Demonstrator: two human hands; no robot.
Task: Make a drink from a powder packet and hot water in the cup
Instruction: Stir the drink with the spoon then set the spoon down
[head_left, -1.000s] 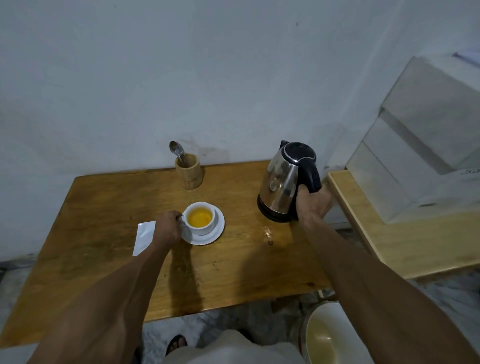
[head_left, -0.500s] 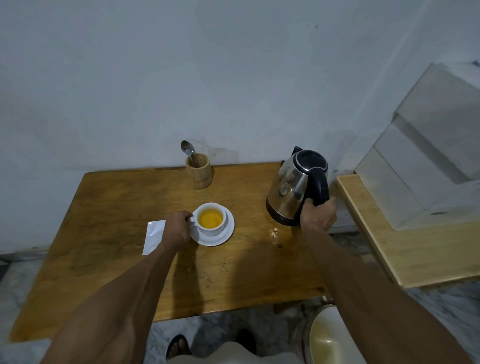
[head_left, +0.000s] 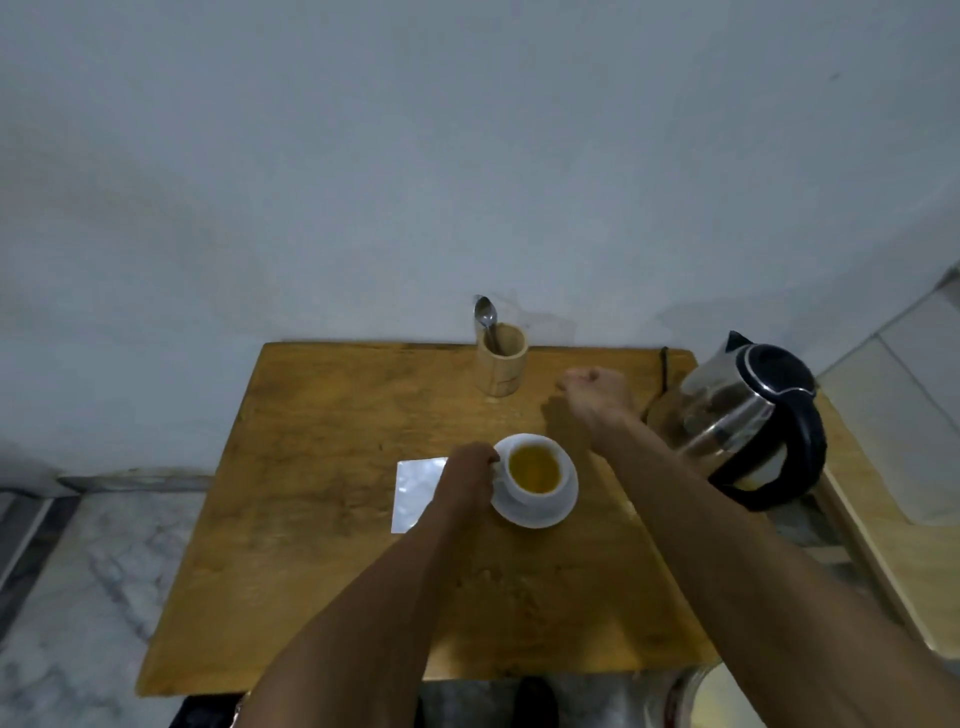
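A white cup (head_left: 535, 470) holding orange-yellow liquid stands on a white saucer (head_left: 540, 512) in the middle of the wooden table (head_left: 322, 519). My left hand (head_left: 467, 475) grips the cup at its left side, where the handle is hidden. My right hand (head_left: 597, 392) hovers empty over the table between the wooden holder (head_left: 501, 366) and the steel kettle (head_left: 748, 421), fingers loosely curled. A spoon (head_left: 487, 319) stands in the holder. The silver powder packet (head_left: 418, 491) lies flat, left of my left hand.
The kettle stands at the table's right edge, its black handle facing me. A lighter wooden surface (head_left: 904, 566) adjoins on the right, with grey blocks (head_left: 904, 384) above it. A wall backs the table. A pale round container (head_left: 701, 699) sits below, at the bottom right.
My right hand has let go of the kettle handle and moved left toward the wooden holder. The kettle now stands on the table. My left hand stays at the cup.
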